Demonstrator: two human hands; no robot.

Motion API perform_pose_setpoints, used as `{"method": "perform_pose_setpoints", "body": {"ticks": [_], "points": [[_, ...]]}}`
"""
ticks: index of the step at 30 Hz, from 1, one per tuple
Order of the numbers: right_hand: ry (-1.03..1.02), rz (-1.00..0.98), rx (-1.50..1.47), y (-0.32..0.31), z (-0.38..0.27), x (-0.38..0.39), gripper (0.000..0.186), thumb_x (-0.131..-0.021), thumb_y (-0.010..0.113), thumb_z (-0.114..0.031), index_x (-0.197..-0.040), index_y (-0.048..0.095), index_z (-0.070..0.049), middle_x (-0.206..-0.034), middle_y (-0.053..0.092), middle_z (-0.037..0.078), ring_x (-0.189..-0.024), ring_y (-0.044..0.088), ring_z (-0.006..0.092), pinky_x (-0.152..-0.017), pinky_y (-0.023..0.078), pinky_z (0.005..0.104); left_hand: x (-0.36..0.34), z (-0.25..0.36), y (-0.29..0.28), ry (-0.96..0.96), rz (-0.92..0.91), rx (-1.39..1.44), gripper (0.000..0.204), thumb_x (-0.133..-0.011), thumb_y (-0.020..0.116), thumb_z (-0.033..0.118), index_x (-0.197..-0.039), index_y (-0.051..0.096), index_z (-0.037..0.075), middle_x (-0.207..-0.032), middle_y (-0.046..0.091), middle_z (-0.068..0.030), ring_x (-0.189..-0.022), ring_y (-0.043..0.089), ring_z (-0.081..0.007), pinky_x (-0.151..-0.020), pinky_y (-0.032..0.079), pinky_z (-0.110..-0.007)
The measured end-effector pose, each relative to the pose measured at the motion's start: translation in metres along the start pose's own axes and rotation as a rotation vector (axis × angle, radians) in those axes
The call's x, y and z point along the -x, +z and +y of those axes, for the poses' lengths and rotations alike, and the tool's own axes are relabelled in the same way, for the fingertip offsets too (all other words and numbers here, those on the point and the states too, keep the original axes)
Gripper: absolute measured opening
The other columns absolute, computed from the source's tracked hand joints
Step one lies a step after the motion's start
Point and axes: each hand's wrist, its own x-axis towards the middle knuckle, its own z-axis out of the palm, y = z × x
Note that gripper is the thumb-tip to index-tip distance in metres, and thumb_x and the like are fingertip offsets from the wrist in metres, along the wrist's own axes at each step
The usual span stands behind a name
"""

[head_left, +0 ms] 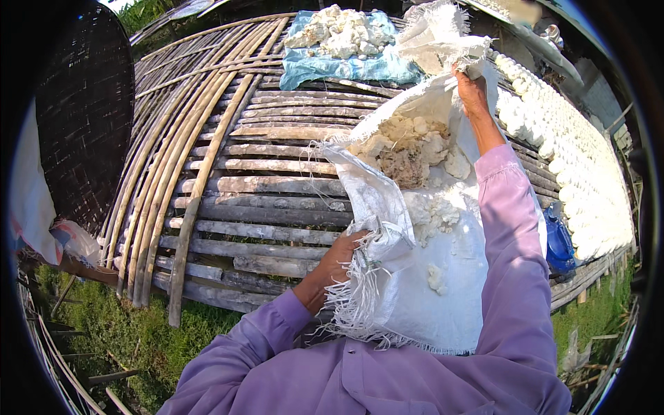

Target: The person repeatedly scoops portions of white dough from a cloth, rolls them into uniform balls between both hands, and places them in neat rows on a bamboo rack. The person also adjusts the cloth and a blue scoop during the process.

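Note:
A white woven sack [449, 277] lies spread in front of me, its edges frayed into loose threads. My left hand [337, 261] is closed around its bunched near-left edge. Farther off, my right hand [472, 93] grips the far-right edge and holds it raised. Between my hands, in the fold of the sack, rests a heap of crumbly cream and brownish lumps [408, 149]. Smaller whitish crumbs [432, 211] cling to the sheet nearer me, with one small clump [436, 279] apart from them.
The sack lies on a rack of bamboo poles [277, 183]. Beyond it, a blue sheet [304, 72] bears pale chunks [342, 31]. Rows of white pieces [574, 152] cover the right side, near a blue plastic item [559, 238]. A dark woven panel [83, 131] stands at left.

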Motion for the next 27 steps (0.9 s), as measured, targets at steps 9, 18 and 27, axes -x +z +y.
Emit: {"method": "perform_pose_setpoints", "body": {"ticks": [9,18,27], "points": [[-0.063,0.048,-0.172,0.056,-0.045,-0.078,0.044,-0.083,0.081,-0.019,-0.120,0.070,0.004,-0.111,0.072,0.007,-0.096,0.064,0.0198,-0.085,0.048,0.0340,-0.073,0.075,0.017,0.783,-0.559,-0.247,0.042,-0.094,0.067,0.002,-0.136,0.061,0.000,-0.130,0.065,-0.0085,-0.116,0.063,-0.0156,-0.101,0.051,-0.030],[-0.024,0.040,-0.451,0.077,-0.078,-0.212,0.046,-0.083,0.081,-0.012,-0.124,0.068,0.003,-0.119,0.070,0.009,-0.105,0.066,0.0219,-0.098,0.049,0.0335,-0.051,0.177,0.038,0.729,-0.338,-0.205,0.044,-0.093,0.070,0.004,-0.136,0.061,0.002,-0.130,0.064,-0.0056,-0.115,0.061,-0.0135,-0.103,0.049,-0.029],[-0.245,-0.253,-0.735,0.248,-0.110,-0.239,0.038,-0.081,0.081,-0.008,-0.117,0.070,0.002,-0.115,0.071,0.007,-0.102,0.065,0.0206,-0.096,0.049,0.0327,0.058,0.289,-0.081,0.916,0.226,-0.253,0.046,-0.093,0.069,0.010,-0.138,0.058,0.002,-0.133,0.062,-0.0080,-0.119,0.059,-0.0167,-0.104,0.048,-0.032]]}}
